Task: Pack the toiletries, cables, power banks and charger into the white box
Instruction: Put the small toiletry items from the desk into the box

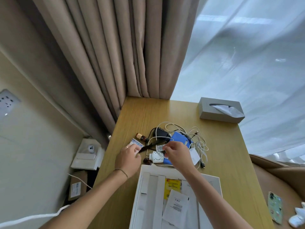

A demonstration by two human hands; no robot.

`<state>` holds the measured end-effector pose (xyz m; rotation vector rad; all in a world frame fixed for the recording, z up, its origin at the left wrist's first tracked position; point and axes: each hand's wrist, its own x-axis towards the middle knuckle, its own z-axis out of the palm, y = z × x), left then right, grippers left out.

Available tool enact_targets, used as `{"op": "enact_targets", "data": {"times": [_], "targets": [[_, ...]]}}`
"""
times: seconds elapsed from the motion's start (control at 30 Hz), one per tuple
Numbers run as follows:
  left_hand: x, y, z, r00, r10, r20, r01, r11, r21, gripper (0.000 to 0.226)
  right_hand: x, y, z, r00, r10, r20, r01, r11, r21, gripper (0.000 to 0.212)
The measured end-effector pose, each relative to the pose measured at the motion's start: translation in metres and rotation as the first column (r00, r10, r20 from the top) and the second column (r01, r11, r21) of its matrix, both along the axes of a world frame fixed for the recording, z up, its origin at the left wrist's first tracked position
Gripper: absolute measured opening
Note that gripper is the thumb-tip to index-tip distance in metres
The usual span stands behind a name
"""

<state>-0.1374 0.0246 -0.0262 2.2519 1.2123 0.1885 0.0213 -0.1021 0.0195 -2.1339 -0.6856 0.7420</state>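
Note:
The open white box (pixel 212 180) sits at the table's near edge with white packets and a yellow sachet (pixel 171 185) inside. Beyond it lies a pile: a blue power bank (pixel 179 138), a black charger (pixel 160 133), a white plug adapter (pixel 156 157), tangled white cables (pixel 198 141), a black comb (pixel 148 146) and a small brown bottle (pixel 141 136). My left hand (pixel 127 158) grips a small white-and-blue packet (pixel 136 142) at the pile's left. My right hand (pixel 177 155) pinches a small white tube (pixel 160 147) above the adapter.
A grey tissue box (pixel 220 110) stands at the table's far right. Beige curtains (pixel 115 55) hang behind the table. A phone (pixel 274 207) in a patterned case lies on the brown seat at right. Cardboard boxes (pixel 77 185) sit on the floor to the left.

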Motion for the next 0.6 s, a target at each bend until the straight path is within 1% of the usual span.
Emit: {"op": "enact_targets", "data": {"times": [0.07, 0.13, 0.23, 0.37, 0.6], "targets": [[0.0, 0.015, -0.016, 0.997, 0.001, -0.08, -0.003, 1.0, -0.02, 0.022, 0.001, 0.008, -0.004, 1.0, 0.005, 0.016, -0.004, 0.999, -0.037, 0.02], [0.003, 0.028, -0.03, 0.987, -0.017, -0.161, 0.017, 1.0, 0.001, 0.027, 0.003, 0.013, -0.01, 0.999, 0.019, 0.044, -0.016, 0.997, -0.077, 0.021], [0.011, 0.045, -0.047, 0.973, 0.004, -0.231, 0.002, 1.0, 0.024, 0.033, 0.009, 0.018, -0.022, 0.99, 0.07, 0.123, -0.05, 0.987, -0.155, 0.023], [0.022, 0.063, -0.063, 0.969, 0.065, -0.24, -0.059, 0.998, 0.032, 0.03, 0.018, 0.023, -0.036, 0.976, 0.122, 0.181, -0.075, 0.966, -0.246, 0.026], [0.031, 0.077, -0.082, 0.972, 0.064, -0.227, -0.067, 0.998, -0.004, 0.064, 0.031, 0.035, -0.052, 0.918, 0.262, 0.297, -0.137, 0.914, -0.381, 0.028]]}}
